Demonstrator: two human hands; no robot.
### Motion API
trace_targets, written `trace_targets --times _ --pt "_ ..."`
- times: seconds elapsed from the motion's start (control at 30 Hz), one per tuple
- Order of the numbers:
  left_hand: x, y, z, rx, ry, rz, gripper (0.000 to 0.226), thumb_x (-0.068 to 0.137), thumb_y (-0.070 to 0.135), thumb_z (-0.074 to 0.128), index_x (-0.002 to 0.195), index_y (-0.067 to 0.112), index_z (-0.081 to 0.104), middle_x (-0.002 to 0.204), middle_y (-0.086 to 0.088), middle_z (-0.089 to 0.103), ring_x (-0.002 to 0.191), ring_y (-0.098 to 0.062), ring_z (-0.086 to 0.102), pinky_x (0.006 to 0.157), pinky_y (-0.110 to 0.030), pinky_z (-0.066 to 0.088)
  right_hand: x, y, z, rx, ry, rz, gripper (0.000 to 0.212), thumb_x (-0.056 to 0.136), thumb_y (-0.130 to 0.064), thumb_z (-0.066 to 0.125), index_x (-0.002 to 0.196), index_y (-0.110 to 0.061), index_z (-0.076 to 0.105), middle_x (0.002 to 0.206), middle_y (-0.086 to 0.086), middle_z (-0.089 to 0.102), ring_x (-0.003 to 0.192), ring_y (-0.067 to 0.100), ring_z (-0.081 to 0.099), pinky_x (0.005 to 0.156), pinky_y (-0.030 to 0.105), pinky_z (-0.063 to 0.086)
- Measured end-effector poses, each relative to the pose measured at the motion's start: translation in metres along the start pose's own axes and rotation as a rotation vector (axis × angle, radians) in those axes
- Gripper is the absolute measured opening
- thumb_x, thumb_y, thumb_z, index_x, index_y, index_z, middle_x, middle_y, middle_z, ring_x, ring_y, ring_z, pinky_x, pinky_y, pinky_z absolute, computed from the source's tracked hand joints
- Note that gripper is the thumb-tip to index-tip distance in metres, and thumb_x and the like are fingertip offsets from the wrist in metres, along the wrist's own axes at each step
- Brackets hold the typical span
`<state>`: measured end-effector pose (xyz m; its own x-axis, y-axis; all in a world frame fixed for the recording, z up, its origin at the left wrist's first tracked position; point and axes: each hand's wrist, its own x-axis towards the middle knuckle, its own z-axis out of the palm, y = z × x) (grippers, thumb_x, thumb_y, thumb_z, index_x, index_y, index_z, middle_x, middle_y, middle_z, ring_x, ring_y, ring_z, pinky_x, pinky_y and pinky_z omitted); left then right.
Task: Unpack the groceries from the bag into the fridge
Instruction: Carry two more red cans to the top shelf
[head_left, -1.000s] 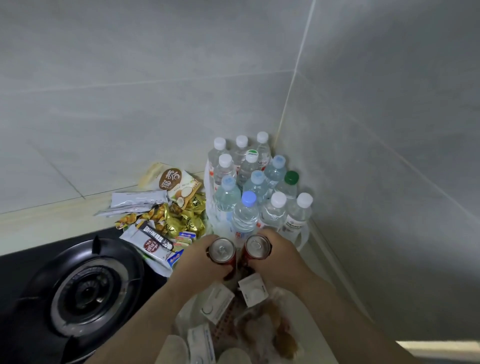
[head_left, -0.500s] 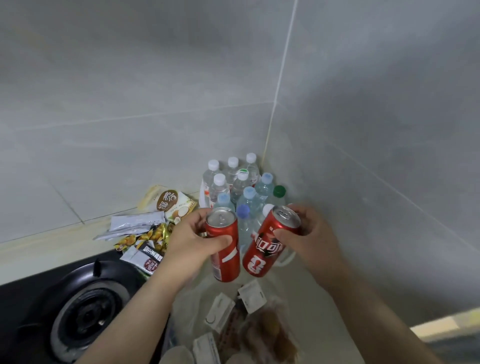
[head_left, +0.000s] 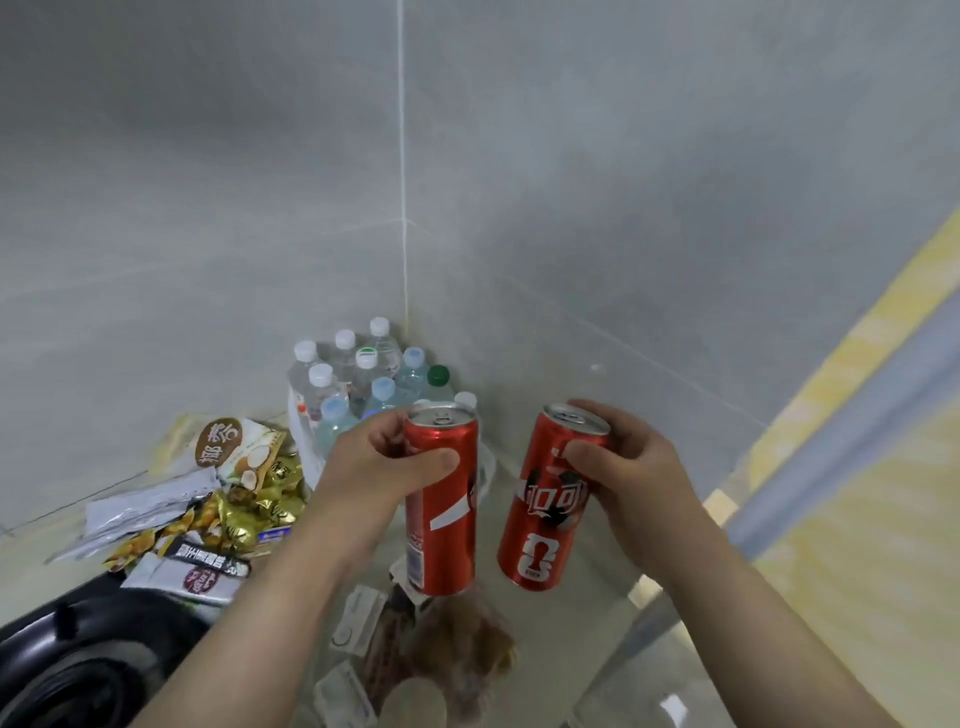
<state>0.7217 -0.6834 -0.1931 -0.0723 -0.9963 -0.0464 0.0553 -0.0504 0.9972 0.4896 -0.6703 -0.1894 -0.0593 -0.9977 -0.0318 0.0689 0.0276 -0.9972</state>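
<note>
My left hand (head_left: 387, 462) grips a tall red soda can (head_left: 441, 525) near its top and holds it upright in the air. My right hand (head_left: 631, 478) grips a second red soda can (head_left: 545, 519) near its top, tilted slightly with its base toward the left. Both cans hang above a clear plastic bag (head_left: 441, 649) of wrapped groceries on the counter. No fridge is in view.
Several water bottles (head_left: 374, 379) stand packed in the tiled corner. Snack packets and gold-wrapped sweets (head_left: 234, 493) lie on the counter at the left. A black gas burner (head_left: 78, 670) sits at the lower left. A yellow and grey edge (head_left: 857, 441) runs along the right.
Both cans have risen out of the bag and moved apart. The view has swung to the right, so the bottles and snacks sit further left.
</note>
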Motion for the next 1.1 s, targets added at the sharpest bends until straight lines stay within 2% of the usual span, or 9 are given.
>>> trace_targets --times 0.1,0.2,0.33,0.47,0.57,0.7,0.83,0.93,1.1 --pt "-0.002 0.001 0.026 -0.024 -0.116 0.007 0.043 0.056 0.013 0.083 0.098 0.019 0.073 0.091 -0.006 0.076 0.083 -0.02 0.072 0.076 -0.034 0.051 -0.023 -0.006 -0.024 -0.009 0.051 -0.031 0.062 0.052 -0.028 0.079 0.112 -0.021 0.066 0.102 0.004 0.076 0.094 0.023 0.072 0.083 0.039 0.053" --pt "-0.008 0.001 0.066 -0.039 -0.199 0.039 0.054 0.041 0.03 0.079 0.094 0.022 0.075 0.091 -0.006 0.076 0.083 -0.019 0.072 0.071 -0.027 0.055 -0.049 -0.016 -0.056 0.004 0.129 -0.052 0.067 0.048 -0.03 0.078 0.113 -0.019 0.067 0.102 0.006 0.076 0.094 0.023 0.072 0.083 0.037 0.053" --pt "-0.022 0.005 0.122 -0.015 -0.345 0.096 0.059 0.042 0.031 0.078 0.099 0.016 0.073 0.092 -0.008 0.076 0.083 -0.019 0.072 0.068 -0.023 0.056 -0.088 -0.029 -0.104 0.006 0.23 -0.095 0.059 0.053 -0.027 0.079 0.11 -0.016 0.07 0.101 0.012 0.075 0.093 0.029 0.072 0.084 0.043 0.053" --pt "-0.042 0.013 0.18 0.031 -0.434 0.158 0.061 0.044 0.033 0.076 0.102 0.013 0.072 0.092 -0.007 0.076 0.083 -0.018 0.072 0.067 -0.02 0.054 -0.131 -0.039 -0.156 0.008 0.339 -0.116 0.065 0.052 -0.027 0.078 0.115 -0.012 0.068 0.102 0.013 0.075 0.095 0.032 0.071 0.088 0.047 0.054" --pt "-0.062 0.016 0.223 0.033 -0.477 0.158 0.062 0.043 0.033 0.078 0.103 0.014 0.073 0.093 -0.008 0.075 0.085 -0.021 0.071 0.068 -0.023 0.055 -0.166 -0.044 -0.194 -0.001 0.395 -0.112 0.064 0.052 -0.025 0.078 0.114 -0.014 0.067 0.1 0.009 0.076 0.092 0.027 0.072 0.083 0.042 0.055" --pt "-0.094 0.021 0.274 0.017 -0.521 0.166 0.06 0.04 0.033 0.078 0.098 0.019 0.073 0.09 -0.006 0.075 0.082 -0.018 0.071 0.064 -0.021 0.054 -0.207 -0.049 -0.237 -0.043 0.454 -0.107 0.055 0.06 -0.016 0.074 0.114 -0.018 0.067 0.1 0.005 0.076 0.094 0.024 0.072 0.087 0.044 0.056" --pt "-0.124 0.021 0.318 0.041 -0.555 0.175 0.058 0.039 0.034 0.078 0.096 0.024 0.074 0.093 -0.003 0.076 0.086 -0.019 0.072 0.066 -0.024 0.056 -0.244 -0.051 -0.274 -0.044 0.502 -0.118 0.057 0.058 -0.018 0.075 0.114 -0.02 0.067 0.101 0.002 0.076 0.094 0.021 0.072 0.084 0.041 0.056" --pt "-0.143 0.021 0.345 0.035 -0.589 0.187 0.053 0.04 0.035 0.078 0.093 0.03 0.076 0.093 -0.002 0.076 0.086 -0.018 0.071 0.066 -0.024 0.057 -0.27 -0.052 -0.298 -0.036 0.535 -0.141 0.065 0.049 -0.03 0.077 0.113 -0.022 0.068 0.101 0.002 0.076 0.095 0.021 0.072 0.084 0.041 0.055" --pt "-0.173 0.02 0.39 0.017 -0.655 0.212 0.054 0.041 0.028 0.079 0.094 0.024 0.075 0.093 -0.005 0.075 0.087 -0.022 0.071 0.068 -0.024 0.059 -0.313 -0.054 -0.336 -0.05 0.595 -0.175 0.066 0.049 -0.034 0.077 0.114 -0.023 0.068 0.103 0.002 0.075 0.097 0.021 0.072 0.084 0.042 0.055"
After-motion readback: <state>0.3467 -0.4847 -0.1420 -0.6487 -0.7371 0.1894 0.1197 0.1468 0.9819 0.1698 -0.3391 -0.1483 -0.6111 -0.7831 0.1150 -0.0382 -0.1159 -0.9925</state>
